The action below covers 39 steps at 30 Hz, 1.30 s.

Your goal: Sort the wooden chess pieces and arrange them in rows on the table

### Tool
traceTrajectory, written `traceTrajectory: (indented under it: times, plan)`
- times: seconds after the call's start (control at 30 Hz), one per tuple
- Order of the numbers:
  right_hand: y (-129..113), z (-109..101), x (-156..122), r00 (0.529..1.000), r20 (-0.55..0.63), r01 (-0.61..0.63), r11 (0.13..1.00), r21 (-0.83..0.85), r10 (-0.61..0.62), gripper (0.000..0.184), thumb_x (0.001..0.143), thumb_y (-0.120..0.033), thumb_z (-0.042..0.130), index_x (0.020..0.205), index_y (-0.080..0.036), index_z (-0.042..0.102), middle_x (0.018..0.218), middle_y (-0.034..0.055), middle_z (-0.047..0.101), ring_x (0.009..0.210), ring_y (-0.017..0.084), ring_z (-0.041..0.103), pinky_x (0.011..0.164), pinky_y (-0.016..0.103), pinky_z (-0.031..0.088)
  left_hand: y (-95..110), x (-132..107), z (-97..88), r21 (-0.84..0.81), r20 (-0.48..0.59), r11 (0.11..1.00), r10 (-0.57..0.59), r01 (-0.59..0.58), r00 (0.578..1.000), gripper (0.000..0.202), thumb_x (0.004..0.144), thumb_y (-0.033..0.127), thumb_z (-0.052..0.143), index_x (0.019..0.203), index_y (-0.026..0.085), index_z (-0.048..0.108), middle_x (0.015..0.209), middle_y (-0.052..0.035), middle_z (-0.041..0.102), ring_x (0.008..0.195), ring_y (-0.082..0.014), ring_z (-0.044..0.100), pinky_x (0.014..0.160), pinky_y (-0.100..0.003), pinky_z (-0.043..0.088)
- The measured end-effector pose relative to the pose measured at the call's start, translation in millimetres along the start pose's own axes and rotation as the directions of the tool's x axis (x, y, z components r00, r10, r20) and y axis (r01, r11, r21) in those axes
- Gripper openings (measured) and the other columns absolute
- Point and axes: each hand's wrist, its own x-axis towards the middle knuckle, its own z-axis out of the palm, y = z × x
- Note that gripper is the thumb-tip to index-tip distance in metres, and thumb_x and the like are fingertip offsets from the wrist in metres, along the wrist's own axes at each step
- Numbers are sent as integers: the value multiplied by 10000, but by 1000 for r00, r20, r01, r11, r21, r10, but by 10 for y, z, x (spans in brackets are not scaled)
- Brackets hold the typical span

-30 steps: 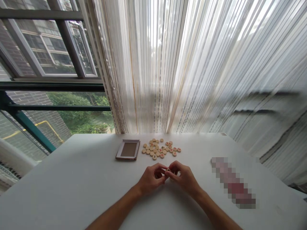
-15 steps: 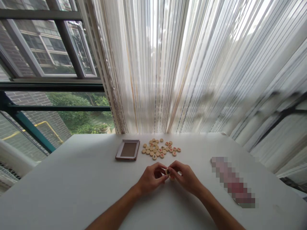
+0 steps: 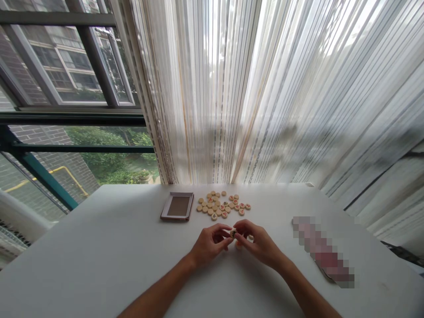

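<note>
Between the fingertips of my left hand point(image 3: 212, 242) and my right hand point(image 3: 256, 240) is a round wooden Chinese chess piece point(image 3: 233, 233) with a black character turned toward me. Both hands pinch it just above the white table. Partly hidden below my right hand, another piece point(image 3: 238, 244) shows on the table. Beyond my hands lies a loose cluster of Chinese chess pieces point(image 3: 219, 213). Some show red or black characters, while others show a plain face.
An open shallow box point(image 3: 163, 215) with a brown inside lies left of the cluster. To the right, a long pixelated item point(image 3: 326, 256) rests on the white table point(image 3: 99, 265). A striped string curtain point(image 3: 215, 110) hangs behind the table's far edge, beside a window point(image 3: 76, 66).
The held piece has tilted and risen slightly, so its black character faces me more. My hands keep nearly the same place, and the camera view has shifted a little.
</note>
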Motion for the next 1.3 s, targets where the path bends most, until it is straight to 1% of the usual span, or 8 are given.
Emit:
traceTrajectory:
  times: [0.1,0.23,0.3,0.4,0.47,0.73,1.07,1.3]
  plan:
    - [-2,-128,14,998,-55,-9,1000,-7,8,198,922,-359,573,1035,-212,641,880,30,707,778,166,663,687,271,527,-13,4,-14,66,-35,998,-7,10,999,341,842,392,687,1081,154,642,851,-68,725,647,-159,667,647,-289,563]
    - [59,-313,13,998,-33,-47,999,-5,47,177,912,-337,586,1001,-203,660,874,27,701,774,159,657,707,267,533,37,-18,-14,290,-31,955,77,-65,997,220,873,341,650,1023,183,679,892,-65,721,714,-169,658,670,-277,535]
    - [107,-368,4,997,0,-77,997,-25,77,178,895,-340,606,977,-196,672,823,19,698,751,160,655,702,265,528,80,-44,0,431,54,884,175,-181,983,188,870,284,653,1036,210,698,962,-68,721,830,-194,652,762,-302,529]
    - [144,-407,-15,985,61,-160,987,-30,162,194,866,-364,635,916,-185,691,787,21,711,741,171,664,680,258,518,119,-80,28,547,257,736,306,-399,917,237,871,208,638,1101,239,687,1101,-59,707,1015,-227,604,943,-374,472]
    - [138,-415,-29,970,114,-215,977,-7,215,200,855,-374,643,872,-181,692,777,26,722,737,178,670,659,251,511,117,-90,42,586,336,657,336,-474,880,257,891,185,605,1134,243,667,1161,-47,692,1060,-229,578,978,-399,445]
    - [181,-323,-90,936,168,-303,951,-55,308,155,815,-334,668,767,-187,654,661,19,714,603,166,652,543,232,460,82,-77,57,663,358,573,323,-482,876,262,939,183,550,1174,255,639,1190,-30,680,1073,-215,561,966,-395,443]
    - [225,-247,-101,954,19,-279,911,-304,298,104,772,-257,672,697,-194,639,614,1,685,559,138,578,498,212,362,101,-93,68,679,354,562,314,-473,881,245,948,203,547,1157,266,657,1152,-28,692,1045,-205,579,946,-382,443]
    - [215,-243,-98,956,11,-273,904,-328,292,104,784,-240,646,693,-193,626,615,-3,678,555,130,569,499,208,347,111,-93,67,679,343,568,313,-464,886,241,941,193,553,1143,268,661,1155,-27,686,1036,-204,579,940,-381,442]
